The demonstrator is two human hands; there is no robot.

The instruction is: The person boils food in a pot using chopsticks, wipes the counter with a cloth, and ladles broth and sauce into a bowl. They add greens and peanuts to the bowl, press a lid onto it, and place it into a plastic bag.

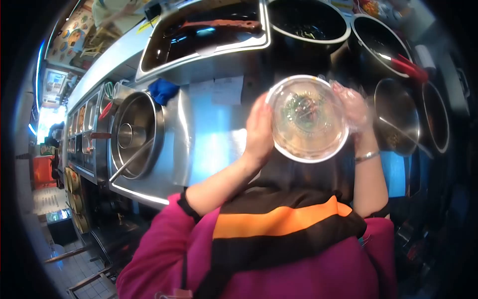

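A round white takeaway bowl with a clear plastic lid [309, 118] is held up in front of my chest. Through the lid I see food with green bits and a darker patch near the middle. My left hand [260, 129] presses against the bowl's left side, fingers along the rim. On the opposite side my right hand [352, 107], in a thin clear plastic glove with a bracelet at the wrist, grips the rim. The bowl's underside is hidden from view.
A large steel pot [159, 130] with a small cup inside stands left, a blue cloth [163, 91] at its edge. Behind are a rectangular pan of dark liquid [209, 37] and dark round pots [308, 20]. A steel bowl [397, 117] is at right.
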